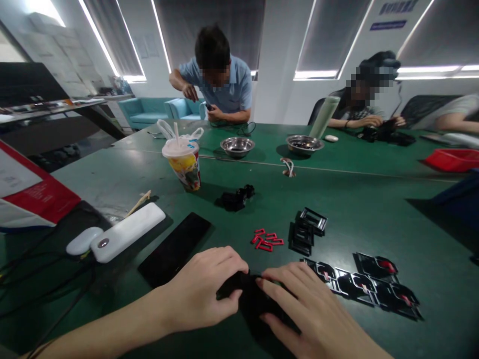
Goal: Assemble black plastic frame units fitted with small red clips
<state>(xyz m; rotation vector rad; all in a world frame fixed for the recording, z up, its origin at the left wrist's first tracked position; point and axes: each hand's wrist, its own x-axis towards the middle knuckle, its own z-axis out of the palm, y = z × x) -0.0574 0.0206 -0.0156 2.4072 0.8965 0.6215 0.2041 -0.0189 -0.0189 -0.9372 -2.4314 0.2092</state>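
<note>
Low at the front of the green table, both my hands close around a dark black part (251,294), its exact kind and outline hard to make out. The thumb and fingers of my left hand (209,286) pinch its left end. On its right side my right hand (299,306) has its fingers curled over it, hiding much of it. Just beyond the hands lie several small red rectangular loops (265,240). Black frame-like parts (304,234) overlap to their right. Nearer my right hand rest several flat black pieces with red bits (361,286).
A black phone-like slab (175,249) and a white elongated device (129,232) lie at left. Further back stand a lidded drink cup (183,159), a black part (235,198) and two metal bowls (237,146) (305,143). Other people work across the green table (247,172).
</note>
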